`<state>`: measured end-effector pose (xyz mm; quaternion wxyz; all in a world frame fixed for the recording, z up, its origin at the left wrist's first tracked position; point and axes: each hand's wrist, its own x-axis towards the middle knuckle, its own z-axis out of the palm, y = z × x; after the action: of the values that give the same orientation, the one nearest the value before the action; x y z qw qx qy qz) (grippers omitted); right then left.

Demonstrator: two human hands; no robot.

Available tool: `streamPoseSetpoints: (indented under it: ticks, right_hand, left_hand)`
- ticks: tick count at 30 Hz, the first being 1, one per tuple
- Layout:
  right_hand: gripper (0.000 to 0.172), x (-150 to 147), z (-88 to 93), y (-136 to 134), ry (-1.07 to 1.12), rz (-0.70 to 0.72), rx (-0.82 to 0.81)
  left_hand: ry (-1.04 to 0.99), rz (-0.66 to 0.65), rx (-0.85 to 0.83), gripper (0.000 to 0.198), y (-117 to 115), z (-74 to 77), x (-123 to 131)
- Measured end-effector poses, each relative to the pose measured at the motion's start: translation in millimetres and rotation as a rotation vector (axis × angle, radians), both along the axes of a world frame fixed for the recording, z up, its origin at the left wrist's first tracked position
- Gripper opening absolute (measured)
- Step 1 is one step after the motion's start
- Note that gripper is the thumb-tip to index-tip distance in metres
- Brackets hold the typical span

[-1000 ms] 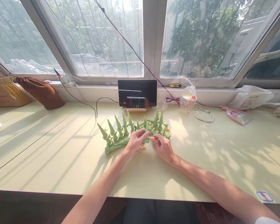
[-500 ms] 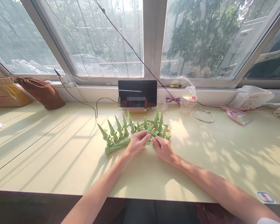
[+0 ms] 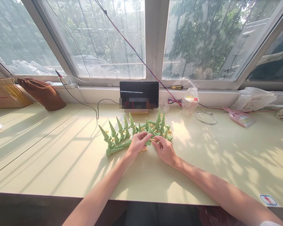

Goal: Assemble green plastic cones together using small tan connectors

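Observation:
My left hand is closed round a green cone-shaped piece, whose tip points up between thumb and fingers. Just to the right, my right hand pinches a small yellow piece close to the green one. A row of upright green cones stands left of my hands, with a green stake lying in front of it. Behind my hands is a pile of more green parts mixed with small yellow pieces. A few yellow bits lie under my left hand.
A dark-screened tablet stands behind the parts. Further right are a bagged cup, a coiled white cable and a pink item. A brown pouch and a cardboard box sit at the back left.
My right fingers have shifted slightly, and the small yellow piece between them now shows. The green cone in my left hand has tilted and moved a little left.

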<state>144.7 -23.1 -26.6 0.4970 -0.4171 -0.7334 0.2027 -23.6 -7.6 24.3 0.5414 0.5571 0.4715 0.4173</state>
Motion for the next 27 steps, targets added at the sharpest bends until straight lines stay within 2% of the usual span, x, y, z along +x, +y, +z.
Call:
streamPoseSetpoints:
  ticks: [7,11,22,27]
  right_hand:
    - [0.02,-0.5,-2.9,0.4,-0.026,0.009,0.087]
    - [0.018,-0.1,-3.4,0.3,-0.035,0.004,0.127]
    - [0.02,0.4,-5.3,0.5,-0.013,-0.02,0.106]
    - [0.023,1.3,-5.8,1.7,-0.021,-0.024,0.095]
  left_hand:
    - [-0.095,0.028,-0.046,0.045,0.4,4.1,0.5]
    - [-0.094,-0.016,-0.036,0.042,-0.5,3.8,-0.5]
    - [-0.015,-0.07,0.021,0.046,-2.5,2.8,-1.7]
    - [0.024,-0.082,0.026,0.041,-2.3,0.0,-3.5]
